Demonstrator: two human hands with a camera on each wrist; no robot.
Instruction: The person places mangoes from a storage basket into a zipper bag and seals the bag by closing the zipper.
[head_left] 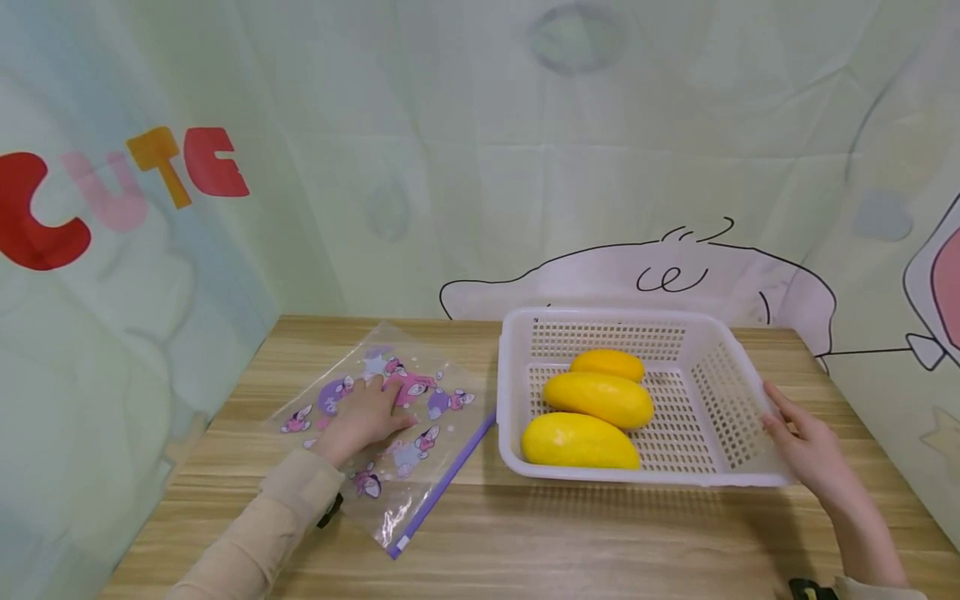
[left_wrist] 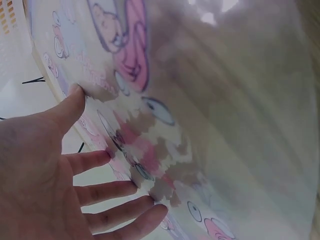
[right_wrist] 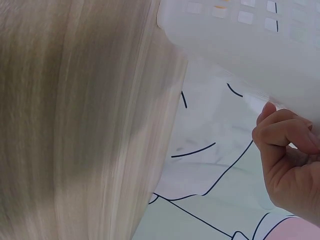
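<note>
A clear slider zip bag (head_left: 450,433) with pink and purple cartoon prints and a purple zip strip lies flat on the left of the table. My left hand (head_left: 367,417) rests on it, fingers spread; in the left wrist view the fingertips (left_wrist: 145,220) touch the printed film. To the right is a white plastic basket (head_left: 615,315) with perforated walls, holding three yellow mangoes (head_left: 581,442) along its left side. At the basket's right end, my right hand (head_left: 810,450) grips the rim with curled fingers; the right wrist view shows the hand (right_wrist: 290,155) against the basket's edge.
The wood-grain table (head_left: 637,542) extends in front of the bag and basket. A pale printed cloth (head_left: 420,167) with cartoon figures and coloured letters hangs behind and at both sides. The basket's left wall stands close to the end of the bag's zip strip.
</note>
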